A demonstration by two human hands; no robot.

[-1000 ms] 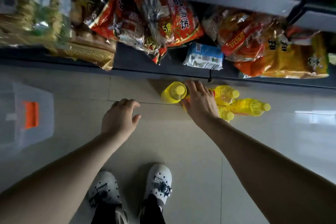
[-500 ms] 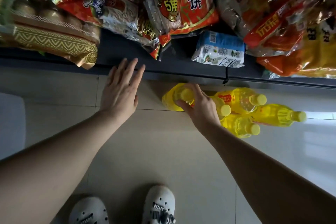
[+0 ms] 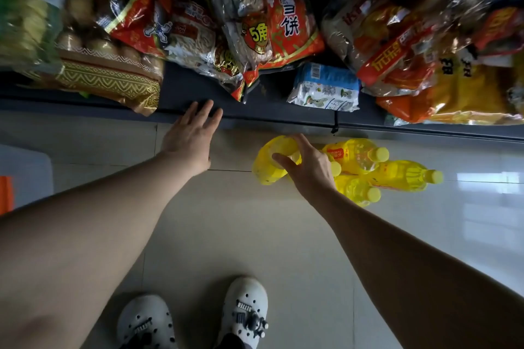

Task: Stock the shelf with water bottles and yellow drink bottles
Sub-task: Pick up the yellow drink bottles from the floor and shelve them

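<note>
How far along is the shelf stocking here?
Early. No bottles show on the shelf, only snack bags. The right hand grips one yellow bottle; the left hand reaches open toward the shelf edge. Four more yellow bottles wait on the floor. No water bottles in view.

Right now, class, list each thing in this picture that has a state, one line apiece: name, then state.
Left hand: open, fingers straight, at the shelf edge.
Right hand: grips the leftmost yellow drink bottle.
Other yellow drink bottles: capped, on the floor.
Snack bags: sealed, piled on the shelf.
</note>
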